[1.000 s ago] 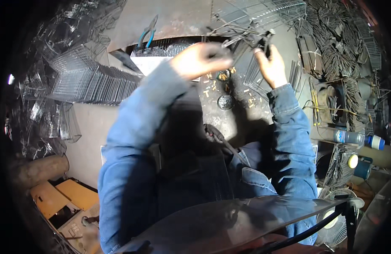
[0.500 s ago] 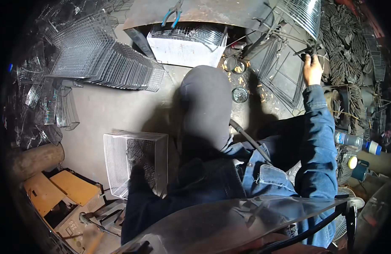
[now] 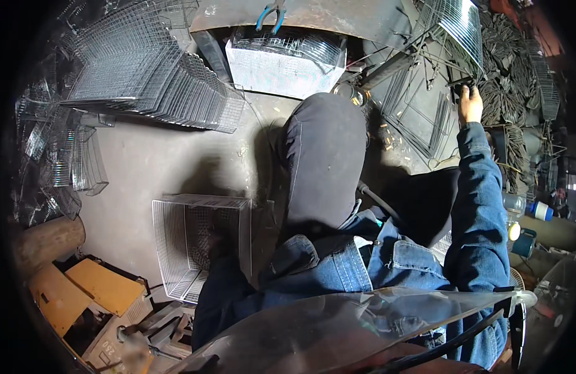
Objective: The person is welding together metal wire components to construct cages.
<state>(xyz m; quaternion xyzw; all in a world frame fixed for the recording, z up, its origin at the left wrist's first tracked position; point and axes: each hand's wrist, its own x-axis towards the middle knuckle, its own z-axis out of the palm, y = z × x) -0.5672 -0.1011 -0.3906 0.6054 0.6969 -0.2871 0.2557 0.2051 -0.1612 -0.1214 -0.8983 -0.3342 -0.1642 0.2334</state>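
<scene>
My right hand (image 3: 470, 105) reaches far forward on the right, its fingers closed round a small dark part (image 3: 461, 87) beside a stand of metal rods. Just beyond it, a wire mesh panel (image 3: 461, 28) leans at a slant. My left hand (image 3: 220, 240) is in deep shadow at the white wire basket (image 3: 170, 249), which lies on its side on the floor to the left. Its fingers do not show, so whether it grips the basket is hidden.
Stacked wire baskets (image 3: 150, 75) stand at the far left. Under a metal bench (image 3: 331, 15) holding blue-handled pliers (image 3: 272, 17) sits a white box (image 3: 281, 75) of mesh pieces. Bundled rods (image 3: 512, 93) lie at right; a clear visor (image 3: 338, 324) crosses the near view.
The view has shifted slightly. My left arm has moved a little to the right against the basket, and my knee shows further right. My right hand keeps its hold on the dark part.
</scene>
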